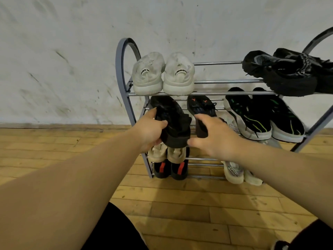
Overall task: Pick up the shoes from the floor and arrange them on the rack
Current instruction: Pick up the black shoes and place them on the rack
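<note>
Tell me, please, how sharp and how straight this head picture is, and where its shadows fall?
Head view: wide-angle bending curves the grey metal shoe rack and wall edge; the black shoe gripped by the left hand is smeared; the right hand looks sharper; soft shadows lie on the wooden floor beneath the rack.

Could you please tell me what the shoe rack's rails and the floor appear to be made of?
Rails: probably metal tubing with a chrome-like finish, judging by their bright, thin highlights. Floor: seemingly wood strips, worn satin finish, with visible plank seams and dark scuffs.
</note>
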The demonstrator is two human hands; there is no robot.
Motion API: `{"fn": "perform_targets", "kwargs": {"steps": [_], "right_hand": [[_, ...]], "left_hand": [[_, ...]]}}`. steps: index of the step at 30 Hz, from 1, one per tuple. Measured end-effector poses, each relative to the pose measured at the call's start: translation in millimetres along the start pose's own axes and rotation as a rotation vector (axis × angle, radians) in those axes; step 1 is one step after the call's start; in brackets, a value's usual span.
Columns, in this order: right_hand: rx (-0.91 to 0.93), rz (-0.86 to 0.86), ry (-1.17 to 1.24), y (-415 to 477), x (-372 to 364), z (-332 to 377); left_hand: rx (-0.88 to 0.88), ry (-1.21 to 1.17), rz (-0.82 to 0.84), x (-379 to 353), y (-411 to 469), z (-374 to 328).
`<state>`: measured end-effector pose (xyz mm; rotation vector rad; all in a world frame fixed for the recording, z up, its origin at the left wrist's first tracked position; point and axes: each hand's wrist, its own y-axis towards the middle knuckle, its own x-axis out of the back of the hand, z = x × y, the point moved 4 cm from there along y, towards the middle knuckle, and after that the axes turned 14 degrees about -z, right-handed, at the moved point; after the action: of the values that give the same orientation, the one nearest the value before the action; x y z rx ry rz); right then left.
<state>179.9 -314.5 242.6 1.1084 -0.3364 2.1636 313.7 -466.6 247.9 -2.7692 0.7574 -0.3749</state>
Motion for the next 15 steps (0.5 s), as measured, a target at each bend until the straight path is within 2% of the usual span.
{"fn": "perform_targets", "kwargs": {"steps": [2, 5, 9, 12, 15], "right_hand": [[0.021, -0.062, -0.185, 16.3, 3.1, -12.4], [-0.019, -0.059, -0.294, 35.4, 0.1, -29.6], [-0.096, 0.031, -0.211, 50.4, -9.2, -43.2], [-0.063, 0.018, -0.182, 56.2, -10.9, -46.4], [-0.04, 0.005, -0.16, 57.0, -10.5, -47.9]], "left_hand": [[-0.033, 0.042, 0.012, -1.6, 16.3, 1.6], [-0.115, 0.139, -0.014, -7.7, 40.0, 3.7], [-0.258, 0.371, -0.092, -18.2, 56.8, 1.2], [-0.214, 0.451, -0.047, -32.5, 61.8, 8.1], [-0.196, 0.662, 0.003, -40.5, 67.0, 13.6]]}}
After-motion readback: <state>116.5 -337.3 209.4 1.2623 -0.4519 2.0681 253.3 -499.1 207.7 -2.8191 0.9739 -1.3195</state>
